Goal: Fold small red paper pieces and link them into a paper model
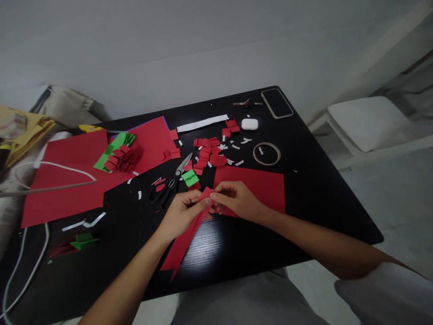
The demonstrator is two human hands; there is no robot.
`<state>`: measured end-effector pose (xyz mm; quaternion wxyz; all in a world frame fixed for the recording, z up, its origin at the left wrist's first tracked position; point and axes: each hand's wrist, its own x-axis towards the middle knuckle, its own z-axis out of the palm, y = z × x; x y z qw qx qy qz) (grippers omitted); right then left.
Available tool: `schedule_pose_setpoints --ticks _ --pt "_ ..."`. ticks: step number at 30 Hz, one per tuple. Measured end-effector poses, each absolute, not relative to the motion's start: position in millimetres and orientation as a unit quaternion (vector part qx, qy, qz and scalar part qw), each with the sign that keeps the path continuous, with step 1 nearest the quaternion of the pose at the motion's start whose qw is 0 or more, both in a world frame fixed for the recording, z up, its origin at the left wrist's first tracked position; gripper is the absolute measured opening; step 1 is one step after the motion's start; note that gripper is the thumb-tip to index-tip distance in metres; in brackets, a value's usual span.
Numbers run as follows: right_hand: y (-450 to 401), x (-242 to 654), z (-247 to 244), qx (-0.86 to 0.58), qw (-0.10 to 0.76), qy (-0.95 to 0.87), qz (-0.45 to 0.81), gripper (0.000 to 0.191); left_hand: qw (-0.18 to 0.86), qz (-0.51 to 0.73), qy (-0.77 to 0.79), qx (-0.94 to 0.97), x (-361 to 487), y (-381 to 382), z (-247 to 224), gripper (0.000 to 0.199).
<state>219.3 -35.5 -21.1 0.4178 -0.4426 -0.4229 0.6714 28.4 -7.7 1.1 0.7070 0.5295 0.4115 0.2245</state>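
Note:
Near the table's front edge, my left hand (184,211) pinches a folded red paper strip (185,241), whose lower end slants down toward the table edge. My right hand (233,197) grips the strip's upper end between thumb and fingers, close beside the left fingertips. Behind my right hand lies a flat red sheet (259,183). Black-handled scissors (171,183) rest just beyond my left hand, blades partly apart. A small green folded piece (190,178) and several red folded pieces (206,151) lie beyond both hands.
Large red sheets (71,176) cover the left side, with a green folded stack (115,151) on them. A white cable (47,253) runs at the left edge. Farther right are a tape ring (266,154), a white case (249,124), keys (247,104) and a phone (276,103). White scraps are scattered about.

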Motion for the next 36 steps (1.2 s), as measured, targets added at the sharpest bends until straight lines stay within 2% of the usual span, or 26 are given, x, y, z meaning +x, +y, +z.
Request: schedule_pose_setpoints --ticks 11,20,28,36 --pt "-28.2 233.1 -13.7 -0.461 0.432 -0.480 0.608 0.029 0.723 0.206 0.427 0.503 22.6 -5.9 -2.3 0.032" --pt "-19.4 238.8 -16.0 -0.464 0.465 -0.451 0.603 0.032 0.723 0.213 0.436 0.492 20.2 -4.7 -4.5 0.031" --pt "-29.7 227.6 -19.3 -0.441 0.403 -0.400 0.695 0.036 0.717 0.227 0.418 0.510 22.1 -5.7 -2.2 0.028" --pt "-29.9 229.4 -17.3 -0.436 0.364 -0.397 0.721 0.039 0.714 0.218 0.420 0.515 22.1 -5.1 -3.5 0.027"
